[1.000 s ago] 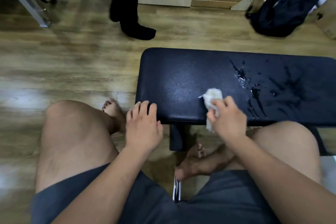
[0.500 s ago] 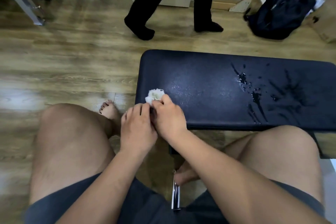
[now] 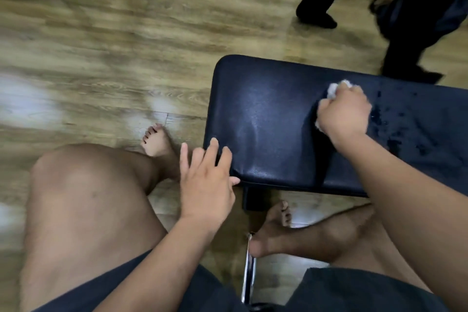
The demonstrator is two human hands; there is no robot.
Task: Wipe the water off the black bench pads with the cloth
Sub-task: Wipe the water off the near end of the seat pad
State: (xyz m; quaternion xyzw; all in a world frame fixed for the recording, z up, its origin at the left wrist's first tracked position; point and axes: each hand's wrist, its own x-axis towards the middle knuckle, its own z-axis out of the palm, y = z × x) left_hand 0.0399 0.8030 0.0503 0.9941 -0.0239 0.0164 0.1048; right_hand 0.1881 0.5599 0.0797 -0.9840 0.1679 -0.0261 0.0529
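The right hand (image 3: 344, 111) grips the cloth (image 3: 333, 88), soft and light, balled on the pad (image 3: 266, 119) just left of the water (image 3: 397, 142); a bunched hold likely suits it; the left hand (image 3: 206, 175) rests open on the near-left corner.

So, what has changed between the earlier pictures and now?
The right hand, gripping the cloth, moved away from the left hand, rightward to the far edge of the pad, beside the water. The left hand stayed at the near-left corner; the water is still unwiped.
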